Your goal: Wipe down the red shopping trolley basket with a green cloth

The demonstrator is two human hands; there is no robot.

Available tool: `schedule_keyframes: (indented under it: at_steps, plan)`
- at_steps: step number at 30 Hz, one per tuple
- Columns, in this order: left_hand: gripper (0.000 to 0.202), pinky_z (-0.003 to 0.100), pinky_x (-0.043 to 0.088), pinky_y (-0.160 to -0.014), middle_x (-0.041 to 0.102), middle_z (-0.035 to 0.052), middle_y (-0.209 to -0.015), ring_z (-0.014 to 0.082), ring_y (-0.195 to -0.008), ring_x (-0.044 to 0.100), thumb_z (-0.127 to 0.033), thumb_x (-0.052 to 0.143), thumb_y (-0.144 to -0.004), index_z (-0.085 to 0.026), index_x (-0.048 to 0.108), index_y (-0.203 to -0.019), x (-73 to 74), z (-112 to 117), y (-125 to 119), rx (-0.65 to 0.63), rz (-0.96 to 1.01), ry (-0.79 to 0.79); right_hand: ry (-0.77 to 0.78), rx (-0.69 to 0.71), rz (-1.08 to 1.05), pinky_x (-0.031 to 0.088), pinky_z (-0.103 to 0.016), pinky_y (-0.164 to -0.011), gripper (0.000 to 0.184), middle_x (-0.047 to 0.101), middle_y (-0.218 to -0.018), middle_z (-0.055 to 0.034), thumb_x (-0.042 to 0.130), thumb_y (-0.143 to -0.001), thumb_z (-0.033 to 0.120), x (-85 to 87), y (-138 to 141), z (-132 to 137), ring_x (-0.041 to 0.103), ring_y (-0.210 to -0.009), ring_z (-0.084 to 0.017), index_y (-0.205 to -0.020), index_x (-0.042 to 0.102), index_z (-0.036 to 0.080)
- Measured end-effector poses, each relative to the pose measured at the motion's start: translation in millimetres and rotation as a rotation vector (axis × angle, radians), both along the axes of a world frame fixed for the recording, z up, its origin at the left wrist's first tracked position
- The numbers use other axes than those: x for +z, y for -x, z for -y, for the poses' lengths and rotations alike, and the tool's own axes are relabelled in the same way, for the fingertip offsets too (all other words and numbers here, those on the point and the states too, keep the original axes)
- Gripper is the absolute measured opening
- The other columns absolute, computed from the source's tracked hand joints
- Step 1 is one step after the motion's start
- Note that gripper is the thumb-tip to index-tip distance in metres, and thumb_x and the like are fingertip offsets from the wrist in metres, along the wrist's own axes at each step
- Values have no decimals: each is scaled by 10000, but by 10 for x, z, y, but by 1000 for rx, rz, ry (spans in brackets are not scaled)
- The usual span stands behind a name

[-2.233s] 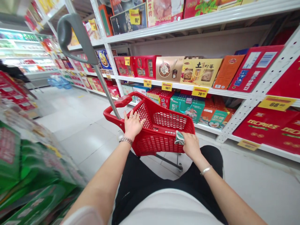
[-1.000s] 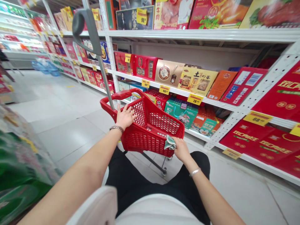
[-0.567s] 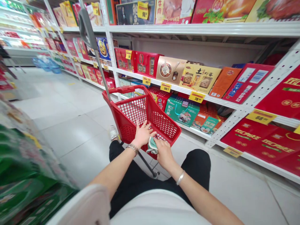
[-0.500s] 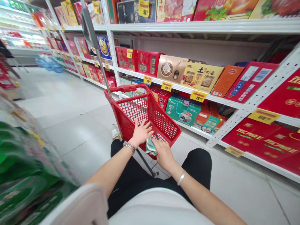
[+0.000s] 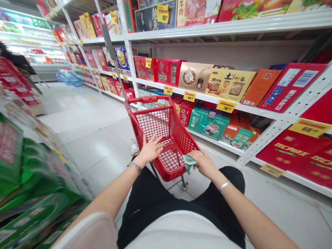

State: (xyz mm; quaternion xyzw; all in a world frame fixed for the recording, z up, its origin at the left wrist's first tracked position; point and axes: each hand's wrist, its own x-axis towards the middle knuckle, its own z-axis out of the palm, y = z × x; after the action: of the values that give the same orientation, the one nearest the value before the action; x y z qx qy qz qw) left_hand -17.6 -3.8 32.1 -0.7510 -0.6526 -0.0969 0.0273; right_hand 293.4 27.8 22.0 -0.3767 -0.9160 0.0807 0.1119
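Our right hand (image 5: pixel 203 164) grips narrowly, its fingers closed on a folded pale green cloth (image 5: pixel 188 163) at the near rim of a red plastic rolling shopping basket (image 5: pixel 181 138). Our left hand (image 5: pixel 151 149) lies open, fingers spread, against the basket's mesh, at 10 o'clock from the right hand. A metal link bracelet (image 5: pixel 134 167) circles the left wrist and a silver bangle (image 5: pixel 223 185) the right. The basket's long metal handle pole (image 5: pixel 111 48) rises at 11 o'clock. At 2 o'clock we see white metal shelving (image 5: pixel 282 116) carrying red, yellow and green gift boxes (image 5: pixel 209 122) above yellow price tags (image 5: pixel 226 106). Green-packaged goods (image 5: pixel 31 180) are stacked at 8 o'clock, beside a pale tiled floor (image 5: pixel 85 145).
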Motion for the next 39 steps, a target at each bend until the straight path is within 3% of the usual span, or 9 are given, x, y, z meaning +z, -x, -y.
schedule_keyframes:
  at_steps: [7,9,13,17,21,25,28,34,39]
  plan:
    - [431,793,50,-1176,491,50,-1572,393,-1525,296,-448,369,-1026,-348,730,-1239,20,0,-327,88,-2,23,-26,-87,40,245,-517,-1212,588,695,-1246,-93,452,-778,-71,14,166,193,555,-1250,-249,-1258,645,207]
    - [465,800,67,-1172,510,87,-1553,389,-1516,318,-474,341,-1033,-327,713,-1271,-40,105,-534,76,-3,22,-67,-59,34,258,-513,-1207,568,693,-1236,-110,463,-799,-58,-42,280,345,553,-1233,-261,-1274,638,200]
    - [470,699,34,-1243,601,76,-1468,321,-1474,418,-405,308,-1053,-305,704,-1286,-211,428,-844,-1,-18,-97,-116,23,7,274,-522,-1203,508,692,-1217,-126,495,-837,-25,-160,463,619,560,-1197,-267,-1272,638,192]
    - [445,681,107,-1246,615,106,-1448,325,-1463,434,-434,379,-1039,-257,700,-1292,-285,673,-803,41,-30,-177,-103,167,-33,313,-494,-1190,514,692,-1231,-108,496,-875,2,-182,418,680,583,-1170,-235,-1331,604,213]
    - [473,695,138,-1234,627,122,-1433,343,-1449,451,-500,410,-1022,-244,692,-1303,-266,740,-719,23,-31,-148,-82,232,-45,261,-507,-1215,604,676,-1303,-85,449,-855,-33,-153,149,501,560,-1256,-210,-1376,573,247]
    - [479,710,125,-1229,636,113,-1425,353,-1439,462,-524,433,-1007,-254,684,-1314,-242,655,-804,21,-1,-111,-78,131,-31,229,-539,-1219,629,674,-1308,-97,426,-801,-66,-131,-106,233,536,-1310,-227,-1318,613,239]
    - [473,710,137,-1227,639,97,-1428,357,-1431,470,-530,484,-981,-264,676,-1322,-217,519,-905,-1,29,-85,-71,71,-22,230,-535,-1215,617,701,-1206,-91,426,-755,-79,-124,-165,67,576,-1229,-220,-1241,646,232]
    - [420,674,184,-1230,663,69,-1403,326,-1422,485,-487,512,-966,-286,690,-1289,-150,152,-975,-42,59,-57,-65,-67,-46,234,-536,-1201,586,709,-1146,-85,433,-730,-81,-140,-76,-182,580,-1175,-229,-1180,659,219]
    - [451,673,129,-1244,657,84,-1410,326,-1441,462,-507,492,-976,-255,694,-1291,-138,-153,-780,-51,0,-9,-51,-147,-68,239,-530,-1186,471,713,-1144,-84,473,-796,-43,-127,90,-255,580,-1160,-242,-1145,667,208]
